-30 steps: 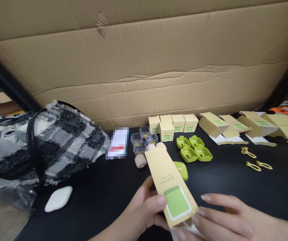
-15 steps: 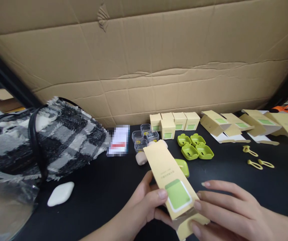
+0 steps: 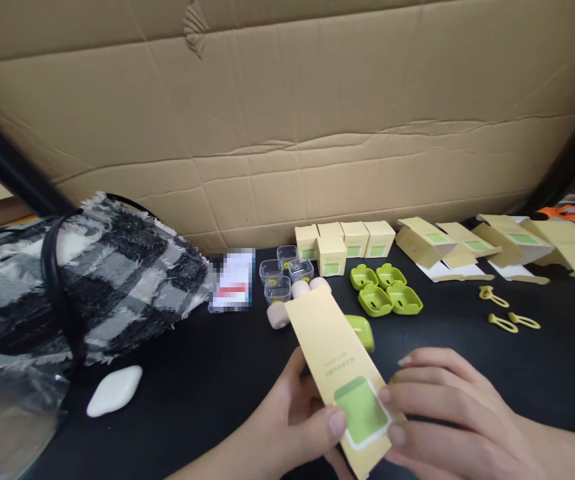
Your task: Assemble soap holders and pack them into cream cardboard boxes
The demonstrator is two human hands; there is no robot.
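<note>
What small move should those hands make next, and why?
Perhaps the right hand should press the near end of the long box: the left hand holds it, thumb on the front, and the right fingertips touch its edge beside the green square.

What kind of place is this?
Maybe somewhere for packing: little yellow boxes stand grouped on a black table, open cartons lie to the right, and green trays sit together.
</note>
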